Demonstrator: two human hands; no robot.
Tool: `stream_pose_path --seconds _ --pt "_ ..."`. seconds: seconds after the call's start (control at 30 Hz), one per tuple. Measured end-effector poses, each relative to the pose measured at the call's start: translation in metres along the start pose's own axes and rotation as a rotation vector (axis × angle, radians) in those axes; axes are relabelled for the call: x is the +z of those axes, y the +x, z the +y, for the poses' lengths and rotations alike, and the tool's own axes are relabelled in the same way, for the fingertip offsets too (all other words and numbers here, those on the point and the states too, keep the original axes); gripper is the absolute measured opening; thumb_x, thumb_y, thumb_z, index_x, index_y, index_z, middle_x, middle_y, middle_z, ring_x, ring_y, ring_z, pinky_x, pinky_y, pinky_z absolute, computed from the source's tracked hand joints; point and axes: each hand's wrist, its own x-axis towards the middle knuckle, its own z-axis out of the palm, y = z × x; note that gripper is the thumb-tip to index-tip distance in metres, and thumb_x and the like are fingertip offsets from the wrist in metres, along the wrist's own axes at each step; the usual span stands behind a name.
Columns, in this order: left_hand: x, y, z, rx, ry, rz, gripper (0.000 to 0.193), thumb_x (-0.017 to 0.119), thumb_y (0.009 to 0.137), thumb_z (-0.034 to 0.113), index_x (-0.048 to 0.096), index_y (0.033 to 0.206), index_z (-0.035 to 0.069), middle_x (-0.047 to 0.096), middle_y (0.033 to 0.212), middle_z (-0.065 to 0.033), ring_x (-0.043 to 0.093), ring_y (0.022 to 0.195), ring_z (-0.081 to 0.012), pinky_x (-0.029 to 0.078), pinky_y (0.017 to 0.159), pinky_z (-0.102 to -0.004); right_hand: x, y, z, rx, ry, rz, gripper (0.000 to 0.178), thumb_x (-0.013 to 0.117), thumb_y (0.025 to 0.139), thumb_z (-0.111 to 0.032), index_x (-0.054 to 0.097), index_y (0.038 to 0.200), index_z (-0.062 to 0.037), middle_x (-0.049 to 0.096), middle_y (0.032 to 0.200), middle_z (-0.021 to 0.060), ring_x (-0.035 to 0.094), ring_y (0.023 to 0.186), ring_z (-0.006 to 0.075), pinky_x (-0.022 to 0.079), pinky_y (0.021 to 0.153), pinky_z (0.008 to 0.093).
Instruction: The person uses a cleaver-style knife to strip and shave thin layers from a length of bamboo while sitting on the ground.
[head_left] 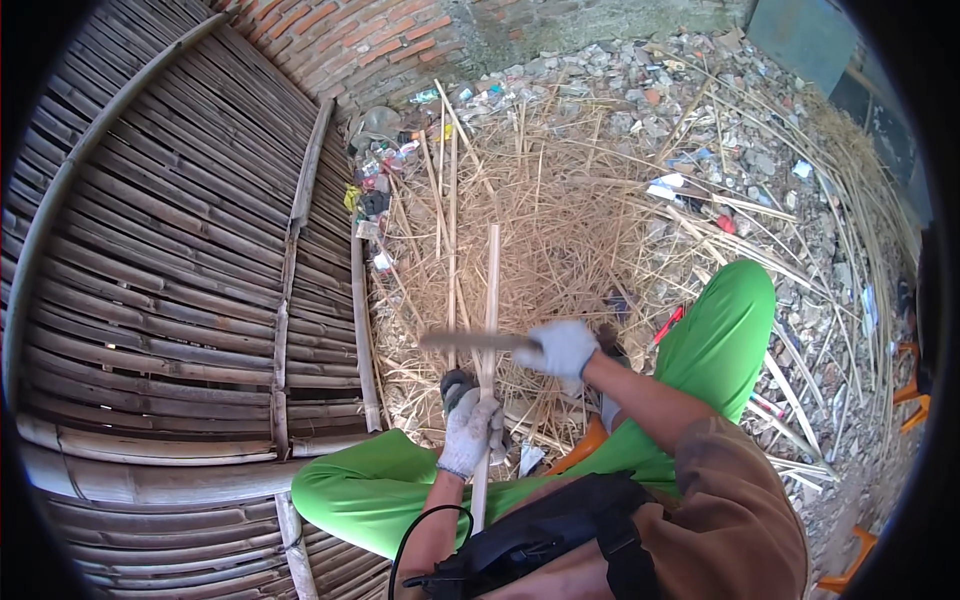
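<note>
In a white work glove, my left hand [468,432] is closed around a long, pale split-bamboo strip [493,275]. The strip points away from me, and its near end passes down by my lap. My right hand [560,350], gloved too, grips a long knife [465,342]; its handle is hidden in the fist. The brownish blade lies crosswise over the strip, just beyond my left hand, and points left. Whether its edge bites into the bamboo, I cannot tell. Beneath both hands spreads a heap of bamboo shavings [570,235].
Dark bamboo slats [180,270] fill the left side, beside my left knee. A brick wall [370,40] stands at the back. Rubble and litter [790,250] cover the right, with long bamboo strips [740,210] lying across. A red object [669,324] lies by my right leg.
</note>
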Motion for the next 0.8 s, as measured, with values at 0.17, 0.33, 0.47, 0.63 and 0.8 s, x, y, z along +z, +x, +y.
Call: stream_pose_path --seconds 0.17,0.33,0.47,0.63,0.8 --pt "0.008 0.006 -0.009 -0.045 -0.022 -0.100 0.018 0.059 0.108 0.026 0.055 0.104 0.009 0.059 0.076 -0.0019 0.056 0.052 -0.0132 0.047 0.041 -0.0305 -0.021 0.033 0.060 0.463 0.289 0.245 0.081 0.045 0.096 -0.082 0.078 0.105 -0.0081 0.077 0.090 0.0194 0.077 0.087 0.0394 0.059 0.079 0.0518" --pt "0.022 0.017 -0.003 -0.051 0.053 -0.155 0.022 0.057 0.110 0.031 0.057 0.105 0.010 0.062 0.079 -0.0005 0.061 0.060 -0.0104 0.050 0.053 -0.0249 0.002 0.023 0.035 0.458 0.889 0.299 0.065 0.065 0.099 -0.063 0.070 0.105 0.0021 0.070 0.075 0.0141 0.069 0.063 0.0280 0.057 0.060 0.0432" --pt "0.025 0.024 -0.009 -0.052 0.264 -0.166 0.024 0.058 0.110 0.033 0.057 0.106 0.010 0.062 0.080 -0.0009 0.060 0.061 -0.0117 0.051 0.055 -0.0265 -0.002 0.005 -0.014 0.448 1.233 0.033 0.041 0.078 0.097 -0.040 0.068 0.103 -0.0006 0.061 0.072 0.0029 0.058 0.052 0.0106 0.048 0.045 0.0304" --pt "0.038 0.003 -0.001 -0.132 0.200 -0.267 0.028 0.059 0.110 0.036 0.058 0.110 0.007 0.061 0.079 -0.0020 0.060 0.060 -0.0120 0.051 0.056 -0.0276 -0.026 0.023 0.037 0.438 1.099 0.357 0.038 0.078 0.095 -0.032 0.072 0.108 0.0028 0.068 0.080 0.0054 0.063 0.063 0.0132 0.053 0.054 0.0316" --pt "0.026 -0.043 0.003 0.011 0.832 -0.401 0.045 0.061 0.105 0.030 0.054 0.141 0.004 0.062 0.082 -0.0039 0.063 0.070 -0.0133 0.050 0.062 -0.0295 -0.067 0.031 0.101 0.565 1.037 0.843 0.035 0.078 0.094 -0.031 0.075 0.104 0.0028 0.071 0.081 0.0055 0.066 0.073 0.0161 0.055 0.069 0.0340"
